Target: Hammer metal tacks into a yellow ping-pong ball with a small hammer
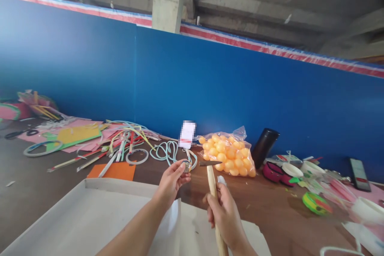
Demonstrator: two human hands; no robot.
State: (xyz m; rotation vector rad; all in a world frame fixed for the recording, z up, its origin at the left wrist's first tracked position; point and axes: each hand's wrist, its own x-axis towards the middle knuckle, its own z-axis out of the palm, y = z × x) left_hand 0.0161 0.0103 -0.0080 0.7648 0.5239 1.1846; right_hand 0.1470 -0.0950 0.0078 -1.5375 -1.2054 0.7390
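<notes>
In the head view my left hand (172, 180) pinches a small, shiny, round metallic piece (187, 166) between thumb and fingers. My right hand (223, 212) is wrapped around the wooden handle of a hammer (212, 180), its dark, narrow head at the top. The hammer head is close to the metallic piece but apart from it. A small whitish scrap (222, 180) shows beside the fingers of my right hand; whether they hold it I cannot tell. Below both hands lies a white cardboard tray (120, 186) with pale sheets.
Behind the hammer sits a clear bag of orange balls (229, 154), beside a black bottle (265, 146). Coloured paper (79, 132), strips and pale blue cord (165, 152) spread leftward. White bowls (292, 170), a green tape roll (316, 203) and a phone (360, 174) lie rightward. A blue partition (195, 80) rises behind.
</notes>
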